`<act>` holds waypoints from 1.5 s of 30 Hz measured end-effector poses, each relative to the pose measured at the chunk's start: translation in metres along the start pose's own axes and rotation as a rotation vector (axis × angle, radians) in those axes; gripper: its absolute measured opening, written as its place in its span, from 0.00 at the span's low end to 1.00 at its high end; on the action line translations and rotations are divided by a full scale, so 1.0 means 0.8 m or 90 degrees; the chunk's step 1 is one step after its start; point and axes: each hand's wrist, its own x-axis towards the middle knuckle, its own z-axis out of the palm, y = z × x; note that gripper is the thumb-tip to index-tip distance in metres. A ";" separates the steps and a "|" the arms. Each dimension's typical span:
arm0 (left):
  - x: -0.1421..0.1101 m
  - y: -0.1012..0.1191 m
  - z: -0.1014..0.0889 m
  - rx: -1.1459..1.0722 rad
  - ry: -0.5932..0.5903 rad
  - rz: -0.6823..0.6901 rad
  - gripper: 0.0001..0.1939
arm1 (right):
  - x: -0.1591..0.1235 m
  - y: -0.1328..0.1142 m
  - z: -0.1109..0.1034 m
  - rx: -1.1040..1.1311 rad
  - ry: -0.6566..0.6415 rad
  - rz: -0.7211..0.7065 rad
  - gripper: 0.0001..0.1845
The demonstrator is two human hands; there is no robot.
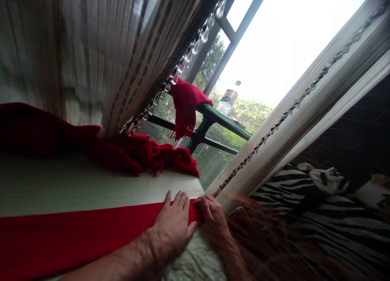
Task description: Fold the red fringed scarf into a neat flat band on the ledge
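A long red scarf lies flat in a folded strip along the pale table, its right end near the table's edge. My left hand presses flat on the scarf near that end, fingers stretched out. Just to its right, my right hand has its fingers curled onto the scarf's end at the table corner. Behind the strip, a bunched red scarf with a fringe is heaped along the far side of the table.
Another red fringed scarf hangs over the green window rail, where a clear plastic bottle stands. Beaded curtains frame the window on both sides. Zebra-striped fabric lies at the right.
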 end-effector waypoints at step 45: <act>-0.002 0.003 -0.012 -0.007 -0.034 -0.013 0.39 | 0.000 0.018 0.002 -0.031 0.061 0.057 0.32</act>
